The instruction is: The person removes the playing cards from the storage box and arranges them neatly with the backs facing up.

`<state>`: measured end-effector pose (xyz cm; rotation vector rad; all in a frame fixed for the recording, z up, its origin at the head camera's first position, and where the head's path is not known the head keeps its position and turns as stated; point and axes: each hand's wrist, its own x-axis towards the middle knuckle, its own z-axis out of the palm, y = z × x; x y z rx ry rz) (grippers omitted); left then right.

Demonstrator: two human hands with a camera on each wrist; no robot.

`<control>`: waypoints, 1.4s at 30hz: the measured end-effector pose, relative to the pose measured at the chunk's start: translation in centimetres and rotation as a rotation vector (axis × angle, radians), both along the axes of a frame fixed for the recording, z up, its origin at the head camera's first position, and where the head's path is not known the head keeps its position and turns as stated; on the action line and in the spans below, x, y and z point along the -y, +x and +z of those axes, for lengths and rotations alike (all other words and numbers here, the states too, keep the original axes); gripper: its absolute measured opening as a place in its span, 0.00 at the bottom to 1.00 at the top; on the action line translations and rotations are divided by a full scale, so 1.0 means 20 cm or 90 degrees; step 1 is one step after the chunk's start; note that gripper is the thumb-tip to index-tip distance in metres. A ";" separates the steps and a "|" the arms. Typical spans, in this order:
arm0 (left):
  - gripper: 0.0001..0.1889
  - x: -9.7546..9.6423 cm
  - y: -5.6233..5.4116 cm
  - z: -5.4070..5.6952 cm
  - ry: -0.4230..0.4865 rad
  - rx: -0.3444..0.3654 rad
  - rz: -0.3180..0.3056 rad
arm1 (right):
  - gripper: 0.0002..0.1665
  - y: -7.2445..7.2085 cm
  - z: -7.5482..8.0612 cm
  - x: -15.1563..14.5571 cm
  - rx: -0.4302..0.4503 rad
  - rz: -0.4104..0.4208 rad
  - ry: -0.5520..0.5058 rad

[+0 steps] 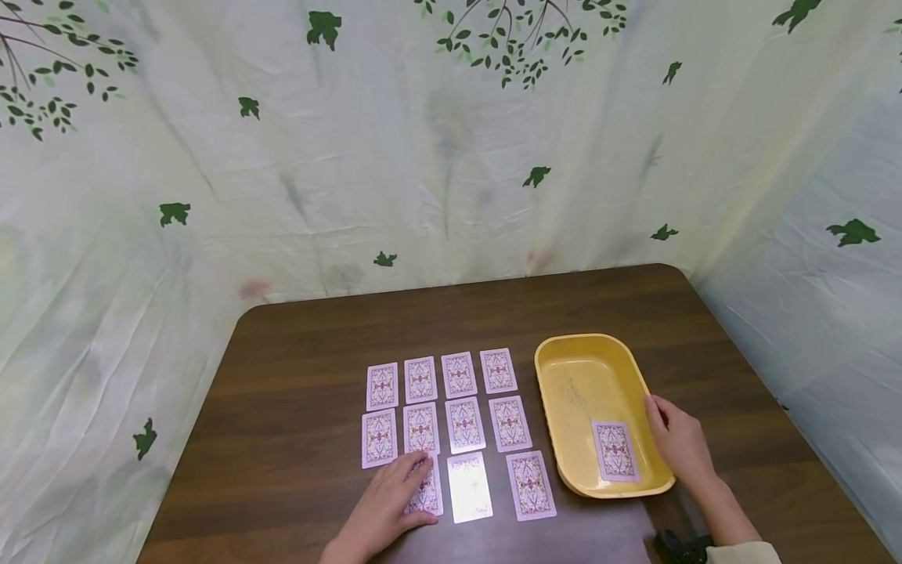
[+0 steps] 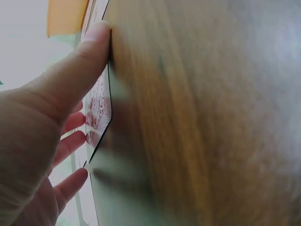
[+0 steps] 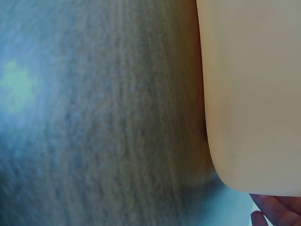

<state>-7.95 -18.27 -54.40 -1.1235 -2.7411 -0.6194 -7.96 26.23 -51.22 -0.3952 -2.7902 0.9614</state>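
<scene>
Face-down playing cards with a pink-and-purple pattern lie in three rows on the table. My left hand (image 1: 387, 501) holds the leftmost card of the nearest row (image 1: 427, 495) by its edges, index finger at the far edge and thumb (image 2: 96, 35) at the near one. That card lies low over the tabletop, partly hidden by the hand. On the right, my right hand (image 1: 680, 442) grips the right rim of a yellow plastic tray (image 1: 564, 427), thumb on top and the other fingers mostly hidden. One playing card (image 1: 616, 452) lies face down inside the tray.
Beside the held card is one whitened by glare (image 1: 469, 487), then another card (image 1: 532, 486). The dark wooden table (image 1: 296, 368) has rounded far corners. A pale leaf-printed cloth (image 1: 451, 196) hangs behind it. A black strap (image 1: 680, 547) sits by the right sleeve.
</scene>
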 end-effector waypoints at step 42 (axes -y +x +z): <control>0.36 -0.03 0.03 -0.04 0.015 -0.083 0.001 | 0.30 0.00 0.00 0.00 -0.008 0.006 0.000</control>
